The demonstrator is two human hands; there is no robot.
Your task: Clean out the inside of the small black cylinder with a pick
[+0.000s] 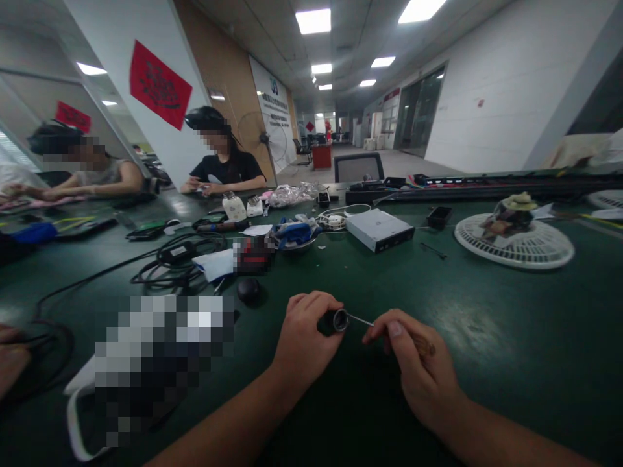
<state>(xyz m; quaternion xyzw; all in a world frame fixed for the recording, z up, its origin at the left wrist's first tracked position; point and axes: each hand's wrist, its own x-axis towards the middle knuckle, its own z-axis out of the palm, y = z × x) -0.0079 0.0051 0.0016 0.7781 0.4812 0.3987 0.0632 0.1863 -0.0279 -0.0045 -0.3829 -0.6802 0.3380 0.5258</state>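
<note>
In the head view my left hand (307, 331) grips a small dark cylindrical part (340, 320) between thumb and fingers, its round open end with a lighter rim facing me. My right hand (416, 353) is closed around a screwdriver (361, 321) with a thin metal shaft and a brownish handle. The shaft points left, and its tip is at the rim of the part; whether it touches is too small to tell. Both hands are just above the dark green tabletop (491, 389). Fingers hide much of the part's body.
A black mouse (248, 291) and coiled black cables (165, 263) are to the left. Further back are a grey disc drive (379, 229) and a white fan grille (516, 250) carrying a motor. A person's hand (12, 357) shows at the left edge. Two people sit across the table.
</note>
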